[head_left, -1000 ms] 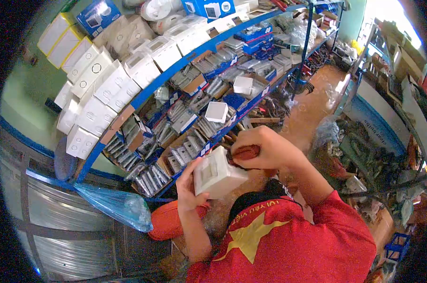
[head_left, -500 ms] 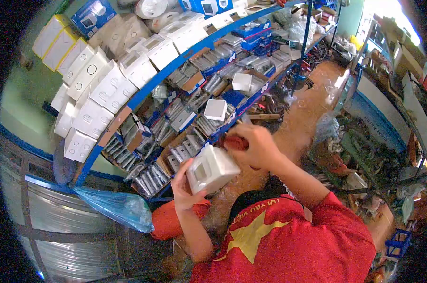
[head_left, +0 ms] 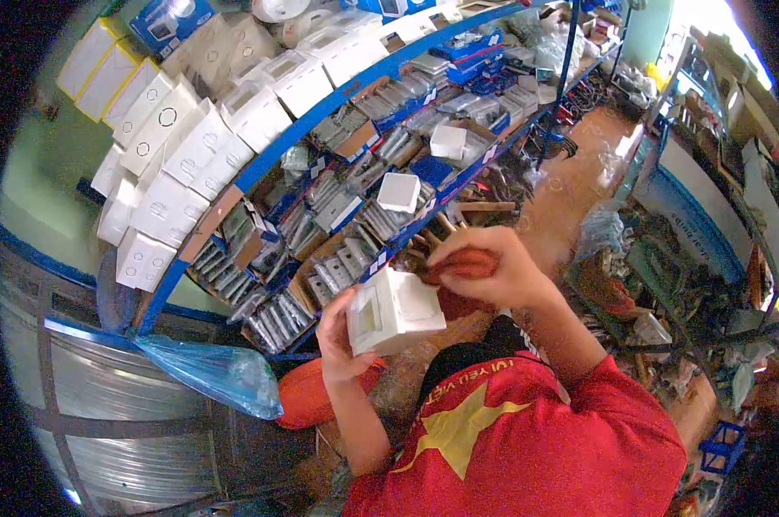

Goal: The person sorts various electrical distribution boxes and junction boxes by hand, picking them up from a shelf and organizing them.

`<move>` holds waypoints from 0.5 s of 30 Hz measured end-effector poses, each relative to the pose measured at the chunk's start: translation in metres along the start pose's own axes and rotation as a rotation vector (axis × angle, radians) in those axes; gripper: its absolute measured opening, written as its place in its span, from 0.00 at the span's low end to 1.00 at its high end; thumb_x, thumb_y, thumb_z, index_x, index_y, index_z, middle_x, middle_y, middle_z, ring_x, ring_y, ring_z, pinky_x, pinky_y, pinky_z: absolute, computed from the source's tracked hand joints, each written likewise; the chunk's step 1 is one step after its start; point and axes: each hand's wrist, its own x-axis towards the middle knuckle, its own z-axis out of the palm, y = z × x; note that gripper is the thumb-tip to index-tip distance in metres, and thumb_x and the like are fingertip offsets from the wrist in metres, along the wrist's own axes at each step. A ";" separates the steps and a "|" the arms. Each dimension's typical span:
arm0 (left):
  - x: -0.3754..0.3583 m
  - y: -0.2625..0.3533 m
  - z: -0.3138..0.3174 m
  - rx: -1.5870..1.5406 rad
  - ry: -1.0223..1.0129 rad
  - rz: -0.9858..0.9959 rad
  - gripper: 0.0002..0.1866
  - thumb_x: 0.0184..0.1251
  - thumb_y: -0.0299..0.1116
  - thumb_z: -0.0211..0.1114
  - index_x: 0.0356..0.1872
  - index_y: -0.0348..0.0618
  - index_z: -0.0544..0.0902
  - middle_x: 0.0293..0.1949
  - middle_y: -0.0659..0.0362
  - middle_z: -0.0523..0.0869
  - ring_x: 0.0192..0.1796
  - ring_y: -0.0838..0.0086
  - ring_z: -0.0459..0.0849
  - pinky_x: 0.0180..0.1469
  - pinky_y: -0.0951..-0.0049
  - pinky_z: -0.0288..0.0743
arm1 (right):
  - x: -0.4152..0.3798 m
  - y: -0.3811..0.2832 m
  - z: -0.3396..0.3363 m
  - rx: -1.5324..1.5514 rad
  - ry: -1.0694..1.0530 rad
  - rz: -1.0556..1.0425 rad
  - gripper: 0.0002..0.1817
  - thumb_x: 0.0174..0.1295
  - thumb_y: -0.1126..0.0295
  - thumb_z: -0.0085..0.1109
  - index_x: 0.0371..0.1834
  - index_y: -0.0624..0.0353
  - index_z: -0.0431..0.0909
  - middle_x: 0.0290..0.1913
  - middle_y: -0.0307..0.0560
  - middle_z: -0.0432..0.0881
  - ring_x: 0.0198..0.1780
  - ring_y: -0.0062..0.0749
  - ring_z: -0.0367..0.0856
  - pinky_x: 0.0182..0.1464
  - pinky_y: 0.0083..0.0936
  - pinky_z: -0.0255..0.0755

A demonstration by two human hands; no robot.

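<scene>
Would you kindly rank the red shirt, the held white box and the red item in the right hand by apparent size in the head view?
1. Red shirt
2. White box, in the left hand
3. Red item

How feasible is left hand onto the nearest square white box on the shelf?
Probably not as is: the left hand is gripping a white housing, though the square white box looks uncovered from above.
</scene>
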 end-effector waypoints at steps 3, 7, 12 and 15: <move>0.002 0.002 0.000 -0.009 -0.011 -0.016 0.45 0.39 0.37 0.77 0.63 0.31 0.68 0.61 0.46 0.73 0.65 0.58 0.71 0.68 0.58 0.59 | 0.002 0.001 0.007 -0.253 -0.089 -0.183 0.10 0.51 0.74 0.67 0.38 0.60 0.82 0.37 0.50 0.83 0.39 0.41 0.83 0.45 0.31 0.75; 0.003 0.008 0.003 0.049 0.010 -0.005 0.43 0.37 0.35 0.76 0.61 0.31 0.70 0.60 0.46 0.73 0.64 0.57 0.71 0.67 0.59 0.60 | 0.002 -0.002 -0.003 -0.326 -0.287 -0.221 0.11 0.50 0.74 0.67 0.37 0.60 0.81 0.35 0.49 0.83 0.37 0.44 0.82 0.41 0.32 0.75; 0.010 0.016 0.005 0.140 -0.077 -0.042 0.42 0.33 0.31 0.74 0.60 0.31 0.72 0.59 0.48 0.73 0.64 0.61 0.70 0.68 0.63 0.58 | 0.009 0.003 0.001 -0.434 -0.114 -0.201 0.09 0.50 0.68 0.67 0.34 0.59 0.82 0.33 0.51 0.83 0.34 0.46 0.83 0.39 0.34 0.76; 0.008 0.013 0.008 0.163 -0.056 -0.094 0.43 0.33 0.30 0.74 0.60 0.31 0.72 0.60 0.49 0.73 0.64 0.63 0.70 0.68 0.65 0.57 | 0.008 0.002 0.003 -0.253 -0.185 -0.147 0.09 0.50 0.68 0.68 0.33 0.60 0.82 0.30 0.52 0.83 0.33 0.45 0.83 0.39 0.33 0.75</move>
